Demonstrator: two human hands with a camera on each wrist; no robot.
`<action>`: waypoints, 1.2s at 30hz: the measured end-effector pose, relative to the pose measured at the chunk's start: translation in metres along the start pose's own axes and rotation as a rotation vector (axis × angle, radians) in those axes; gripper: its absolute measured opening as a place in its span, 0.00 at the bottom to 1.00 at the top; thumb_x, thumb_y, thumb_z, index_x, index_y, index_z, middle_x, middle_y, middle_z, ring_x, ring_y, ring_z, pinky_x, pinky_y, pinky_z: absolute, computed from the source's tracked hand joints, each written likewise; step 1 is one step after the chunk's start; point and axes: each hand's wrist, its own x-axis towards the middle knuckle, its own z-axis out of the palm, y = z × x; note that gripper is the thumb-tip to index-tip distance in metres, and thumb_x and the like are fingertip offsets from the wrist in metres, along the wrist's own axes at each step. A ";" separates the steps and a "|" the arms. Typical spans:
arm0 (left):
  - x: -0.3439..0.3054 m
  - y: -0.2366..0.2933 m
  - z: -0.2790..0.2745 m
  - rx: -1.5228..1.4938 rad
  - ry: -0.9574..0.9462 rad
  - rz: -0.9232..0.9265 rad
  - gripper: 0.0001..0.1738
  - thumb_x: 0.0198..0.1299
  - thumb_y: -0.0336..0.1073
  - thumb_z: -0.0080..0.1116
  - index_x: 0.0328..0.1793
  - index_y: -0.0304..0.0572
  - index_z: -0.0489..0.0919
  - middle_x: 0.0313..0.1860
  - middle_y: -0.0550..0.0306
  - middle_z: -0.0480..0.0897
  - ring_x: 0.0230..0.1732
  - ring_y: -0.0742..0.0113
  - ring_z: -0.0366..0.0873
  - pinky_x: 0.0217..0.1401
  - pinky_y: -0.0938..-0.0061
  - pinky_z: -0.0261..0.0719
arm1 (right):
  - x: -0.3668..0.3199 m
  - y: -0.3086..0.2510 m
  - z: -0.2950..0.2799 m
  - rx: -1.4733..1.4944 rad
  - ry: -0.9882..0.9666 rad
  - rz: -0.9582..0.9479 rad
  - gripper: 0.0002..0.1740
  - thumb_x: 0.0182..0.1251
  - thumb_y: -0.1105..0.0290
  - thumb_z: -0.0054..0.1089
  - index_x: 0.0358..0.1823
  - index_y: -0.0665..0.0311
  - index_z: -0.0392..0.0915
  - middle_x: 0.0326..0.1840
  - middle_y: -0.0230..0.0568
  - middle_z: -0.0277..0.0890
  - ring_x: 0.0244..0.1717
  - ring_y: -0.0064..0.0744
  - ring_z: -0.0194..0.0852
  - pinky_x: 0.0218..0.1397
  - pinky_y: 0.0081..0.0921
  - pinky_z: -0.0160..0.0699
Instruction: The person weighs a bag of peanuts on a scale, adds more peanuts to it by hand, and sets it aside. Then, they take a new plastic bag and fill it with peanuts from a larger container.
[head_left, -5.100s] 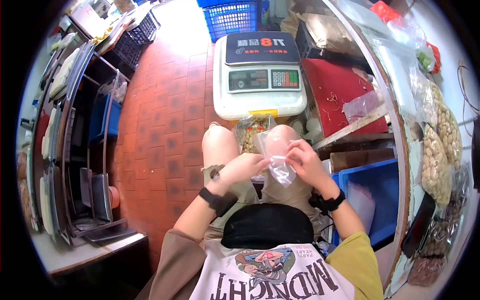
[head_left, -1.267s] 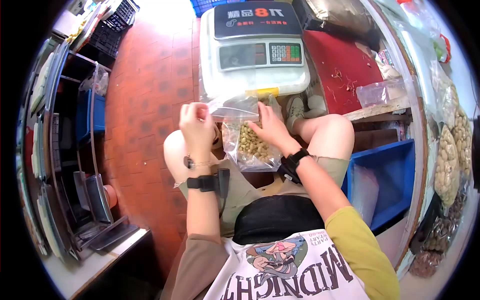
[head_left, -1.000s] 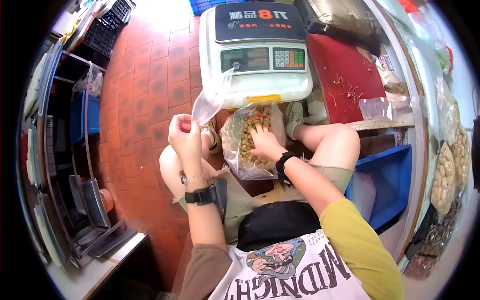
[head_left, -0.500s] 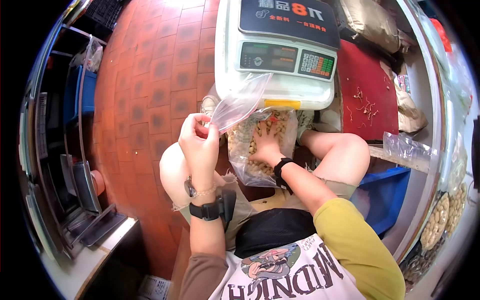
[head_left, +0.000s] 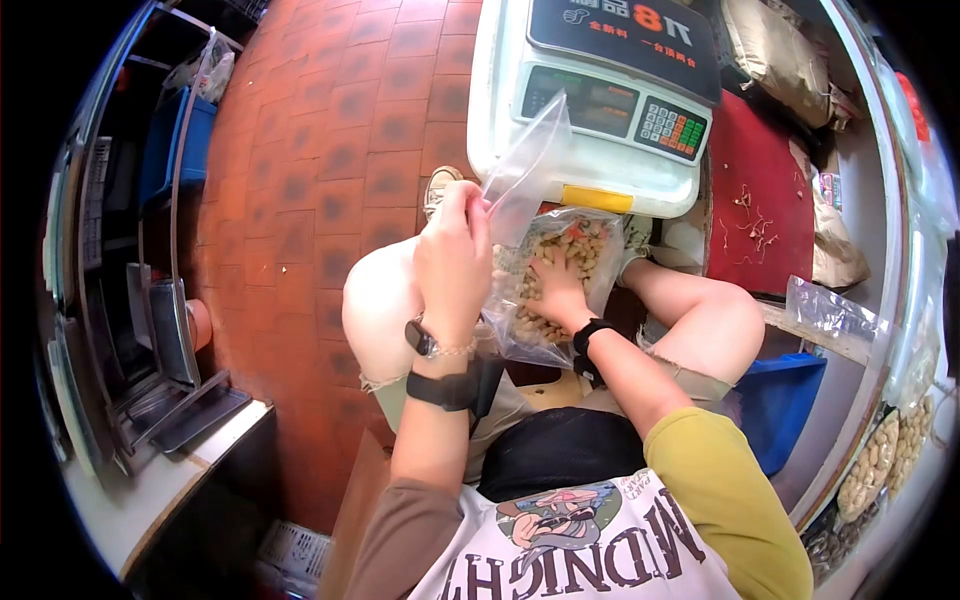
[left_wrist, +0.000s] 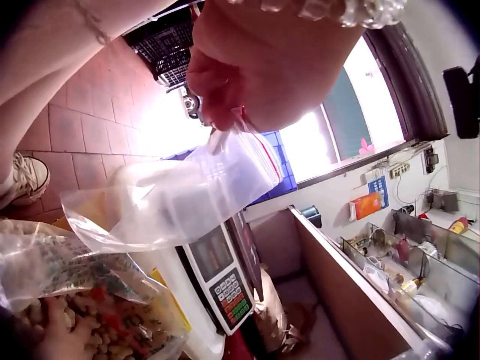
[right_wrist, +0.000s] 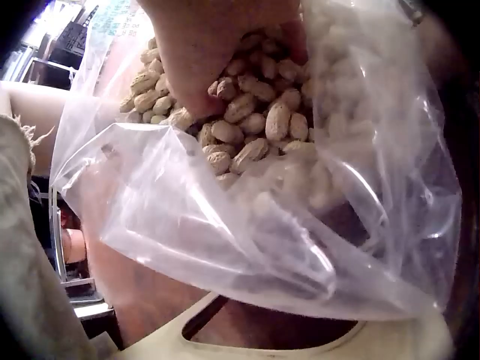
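Note:
My left hand (head_left: pixel 455 265) pinches a small clear zip-lock bag (head_left: pixel 528 170) by its edge, raised in front of the scale. In the left wrist view the bag's red zip line (left_wrist: pixel 264 154) runs close to the fingertips, and the bag hangs flat with nothing visible in it. Between my knees stands a large clear plastic bag (right_wrist: pixel 195 217) of peanuts in their shells (right_wrist: pixel 259 120), its mouth spread wide. Inside it, my right hand (head_left: pixel 560 295) lies with fingers spread on the peanuts; in the right wrist view the fingertips are partly hidden among the shells.
A digital scale (head_left: pixel 620 110) sits on a white lidded container (head_left: pixel 500 110) just ahead. To its right are a red board (head_left: pixel 750 210) with scraps on it and a blue bin (head_left: pixel 785 410). A metal rack (head_left: pixel 180 250) stands at left on the tiled floor (head_left: pixel 300 200).
Both hands worked a small bag over the lap earlier. Since then the right hand has moved down into the peanuts, while the left holds the zip-lock bag up. The view has turned.

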 end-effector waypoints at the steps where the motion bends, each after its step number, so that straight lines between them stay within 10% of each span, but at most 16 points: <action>1: 0.000 -0.003 0.003 0.031 -0.029 -0.020 0.05 0.70 0.30 0.50 0.47 0.39 0.76 0.35 0.44 0.84 0.34 0.46 0.83 0.35 0.58 0.78 | -0.001 -0.001 -0.004 0.049 -0.032 0.008 0.49 0.42 0.57 0.76 0.72 0.48 0.67 0.75 0.62 0.51 0.68 0.74 0.56 0.66 0.54 0.72; 12: 0.002 -0.006 0.007 -0.229 0.024 -0.033 0.05 0.69 0.24 0.47 0.48 0.37 0.71 0.38 0.43 0.85 0.43 0.44 0.85 0.43 0.55 0.80 | -0.007 0.007 0.017 0.196 0.007 0.012 0.36 0.47 0.65 0.71 0.63 0.52 0.74 0.72 0.62 0.54 0.67 0.67 0.62 0.64 0.46 0.75; 18: 0.002 -0.018 0.011 -0.211 -0.152 0.103 0.13 0.68 0.23 0.49 0.54 0.36 0.81 0.35 0.52 0.85 0.22 0.74 0.76 0.29 0.77 0.75 | -0.006 0.024 0.035 0.363 0.024 -0.036 0.32 0.49 0.70 0.69 0.60 0.60 0.75 0.72 0.63 0.53 0.61 0.65 0.69 0.64 0.43 0.73; 21: 0.001 -0.008 0.006 -0.440 -0.378 -0.226 0.20 0.64 0.21 0.48 0.61 0.38 0.81 0.41 0.55 0.86 0.24 0.78 0.76 0.30 0.80 0.75 | 0.002 0.044 0.054 0.353 0.229 -0.098 0.27 0.53 0.71 0.68 0.57 0.65 0.76 0.61 0.60 0.69 0.46 0.54 0.81 0.51 0.38 0.80; 24: -0.001 -0.014 0.007 -0.627 -0.405 -0.210 0.25 0.60 0.18 0.46 0.64 0.35 0.79 0.55 0.53 0.84 0.28 0.80 0.74 0.34 0.84 0.76 | 0.003 0.046 0.038 0.917 0.033 0.178 0.19 0.60 0.72 0.66 0.52 0.70 0.77 0.25 0.34 0.77 0.23 0.23 0.73 0.24 0.23 0.71; 36: -0.053 -0.025 0.007 -0.461 -0.335 -0.089 0.21 0.61 0.21 0.51 0.57 0.44 0.86 0.47 0.59 0.87 0.26 0.80 0.71 0.33 0.81 0.74 | -0.041 0.028 -0.011 1.399 0.087 0.415 0.14 0.60 0.71 0.67 0.48 0.63 0.78 0.32 0.36 0.80 0.22 0.23 0.73 0.16 0.22 0.64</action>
